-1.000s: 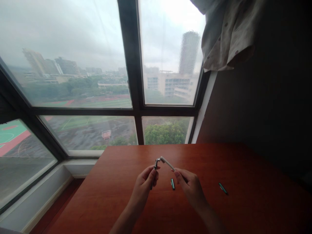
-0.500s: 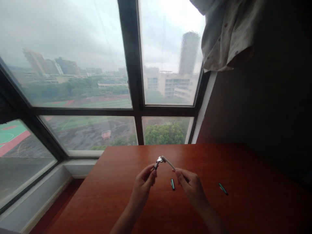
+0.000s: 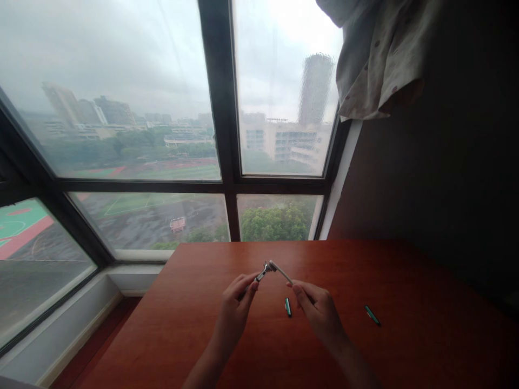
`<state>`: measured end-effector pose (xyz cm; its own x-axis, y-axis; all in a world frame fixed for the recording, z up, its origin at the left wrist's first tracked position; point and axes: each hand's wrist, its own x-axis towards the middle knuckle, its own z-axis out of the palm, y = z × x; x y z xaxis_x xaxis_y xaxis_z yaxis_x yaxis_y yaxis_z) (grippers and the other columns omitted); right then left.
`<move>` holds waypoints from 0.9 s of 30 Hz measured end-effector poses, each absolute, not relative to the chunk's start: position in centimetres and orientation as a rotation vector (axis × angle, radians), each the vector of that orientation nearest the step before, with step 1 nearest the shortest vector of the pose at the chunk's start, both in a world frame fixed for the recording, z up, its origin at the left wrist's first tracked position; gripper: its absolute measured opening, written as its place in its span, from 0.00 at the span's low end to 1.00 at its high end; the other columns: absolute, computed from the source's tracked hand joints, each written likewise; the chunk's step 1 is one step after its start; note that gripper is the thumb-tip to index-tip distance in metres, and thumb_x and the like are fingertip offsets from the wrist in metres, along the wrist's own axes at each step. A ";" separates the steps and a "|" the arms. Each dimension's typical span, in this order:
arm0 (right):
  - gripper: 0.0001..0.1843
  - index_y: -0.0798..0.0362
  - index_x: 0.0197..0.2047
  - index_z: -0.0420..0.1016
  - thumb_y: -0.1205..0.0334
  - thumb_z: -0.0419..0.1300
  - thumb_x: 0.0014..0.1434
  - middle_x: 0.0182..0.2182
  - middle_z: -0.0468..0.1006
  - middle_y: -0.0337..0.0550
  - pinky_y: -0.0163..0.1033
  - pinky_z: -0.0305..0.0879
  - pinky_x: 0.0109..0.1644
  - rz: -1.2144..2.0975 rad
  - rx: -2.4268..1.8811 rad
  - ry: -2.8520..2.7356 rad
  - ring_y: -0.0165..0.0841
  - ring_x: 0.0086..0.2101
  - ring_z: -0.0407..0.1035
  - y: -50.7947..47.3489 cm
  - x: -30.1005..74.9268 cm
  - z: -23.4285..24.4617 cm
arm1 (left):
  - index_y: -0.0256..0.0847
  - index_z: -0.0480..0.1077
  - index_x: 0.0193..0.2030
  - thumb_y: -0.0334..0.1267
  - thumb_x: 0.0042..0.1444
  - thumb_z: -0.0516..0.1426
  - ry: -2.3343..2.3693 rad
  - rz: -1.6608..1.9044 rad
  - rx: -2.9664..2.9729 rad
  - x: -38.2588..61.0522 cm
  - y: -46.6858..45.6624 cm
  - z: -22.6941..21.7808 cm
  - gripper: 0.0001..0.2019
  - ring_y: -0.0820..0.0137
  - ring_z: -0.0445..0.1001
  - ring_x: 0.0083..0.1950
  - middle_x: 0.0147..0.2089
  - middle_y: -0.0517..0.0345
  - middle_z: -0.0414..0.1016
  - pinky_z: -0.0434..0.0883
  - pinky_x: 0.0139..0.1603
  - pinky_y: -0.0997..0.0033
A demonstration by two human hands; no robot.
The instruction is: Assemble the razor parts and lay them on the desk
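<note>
Over a reddish wooden table [image 3: 405,346] I hold two slim metal pieces that meet at an angle. My left hand [image 3: 235,302] pinches a dark grey handle-like piece [image 3: 261,274] near its silver tip. My right hand [image 3: 318,310] pinches a pale flat blade-like piece [image 3: 280,272] that slants up toward that tip. The two pieces touch at about the height of the table's far half. A small teal-striped cartridge [image 3: 287,307] lies on the table between my hands, and a second one [image 3: 372,315] lies to the right.
A large window with dark frames [image 3: 221,135] fills the wall beyond the table's far edge, showing buildings and sports fields. A pale garment [image 3: 377,59] hangs at the upper right against a dark wall [image 3: 446,162]. The floor drops away to the table's left.
My left hand has tilted the handle piece from nearly upright to a flatter slant, and its fingers slid lower. The right hand and both cartridges stayed almost still.
</note>
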<state>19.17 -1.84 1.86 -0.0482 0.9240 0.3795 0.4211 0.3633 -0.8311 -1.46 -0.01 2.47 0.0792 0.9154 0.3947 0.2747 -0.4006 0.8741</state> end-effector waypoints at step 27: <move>0.27 0.57 0.34 0.79 0.47 0.46 0.65 0.19 0.72 0.40 0.31 0.61 0.28 0.564 -1.286 -1.681 0.31 0.23 0.68 -1.8 19.3 1.7 | 0.38 0.77 0.43 0.42 0.59 0.54 1.284 1.272 1.923 -1.5 0.2 1.8 0.14 0.69 0.69 0.31 0.33 0.53 0.73 0.64 0.30 0.75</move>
